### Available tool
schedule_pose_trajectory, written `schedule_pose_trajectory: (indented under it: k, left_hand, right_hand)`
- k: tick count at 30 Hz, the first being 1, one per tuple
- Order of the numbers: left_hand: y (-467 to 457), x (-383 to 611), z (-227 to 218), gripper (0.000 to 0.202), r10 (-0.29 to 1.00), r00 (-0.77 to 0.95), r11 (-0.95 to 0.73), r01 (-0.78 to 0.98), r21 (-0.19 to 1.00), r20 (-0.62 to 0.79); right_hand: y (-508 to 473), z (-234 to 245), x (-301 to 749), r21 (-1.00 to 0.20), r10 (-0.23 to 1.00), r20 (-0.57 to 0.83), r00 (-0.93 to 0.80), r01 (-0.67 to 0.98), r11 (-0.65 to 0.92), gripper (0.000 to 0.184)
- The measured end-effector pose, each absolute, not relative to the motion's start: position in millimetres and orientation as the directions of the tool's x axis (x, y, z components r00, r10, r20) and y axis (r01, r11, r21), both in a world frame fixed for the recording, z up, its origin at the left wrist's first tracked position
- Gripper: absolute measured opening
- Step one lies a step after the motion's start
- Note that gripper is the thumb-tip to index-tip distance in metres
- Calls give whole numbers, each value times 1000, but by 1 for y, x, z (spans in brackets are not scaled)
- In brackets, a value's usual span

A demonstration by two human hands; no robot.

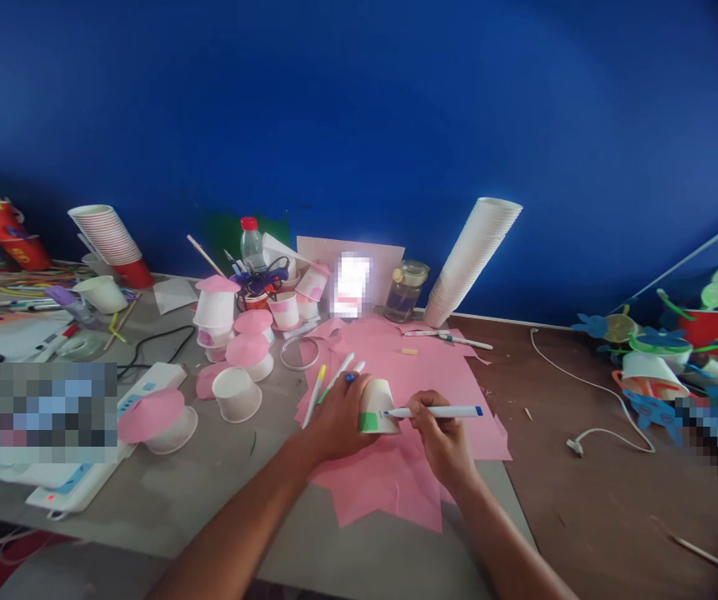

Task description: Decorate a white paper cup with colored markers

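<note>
My left hand [338, 417] is closed around a white paper cup [380, 398], which stands upside down and bears a green patch near its rim. A blue marker cap [350, 377] shows at the fingers of that hand. Pinched in my right hand [439, 429] is a blue-and-white marker [452, 412], its tip at the cup's side beside the green patch. Small blue marks show near the tip. Under both hands lie pink paper sheets [389, 492]. More markers [314, 396], one with a yellow end, lie just left of my left hand.
Paper cups with pink paper tops [249, 350] stand to the left, beside a white power strip [108, 450]. Behind are a glass jar [406, 290], a lit phone [351, 283] and a tall leaning cup stack [474, 258]. A white cable [609, 383] lies on the right.
</note>
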State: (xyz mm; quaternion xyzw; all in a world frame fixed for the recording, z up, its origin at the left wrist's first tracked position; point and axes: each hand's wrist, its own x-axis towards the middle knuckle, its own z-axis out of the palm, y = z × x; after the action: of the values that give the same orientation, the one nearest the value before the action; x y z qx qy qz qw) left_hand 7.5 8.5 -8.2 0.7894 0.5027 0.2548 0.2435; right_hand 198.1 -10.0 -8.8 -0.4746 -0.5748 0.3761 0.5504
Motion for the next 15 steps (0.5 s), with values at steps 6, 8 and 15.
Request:
schedule_pose_trajectory:
  k: [6,8,15]
  left_hand:
    - [8,7,-5,80,916,378,-373,670,642,138]
    - [8,7,-5,80,915,377,-374,666,646,142]
    - [8,8,-7,82,919,363,-372,669,644,153]
  right_hand:
    - [-9,-11,198,-957,960,266,84,141,253,23]
    - [-10,-10,198,-954,959,272,77,156,258,23]
    - [-10,-7,197,-958,962,259,90,147,245,23]
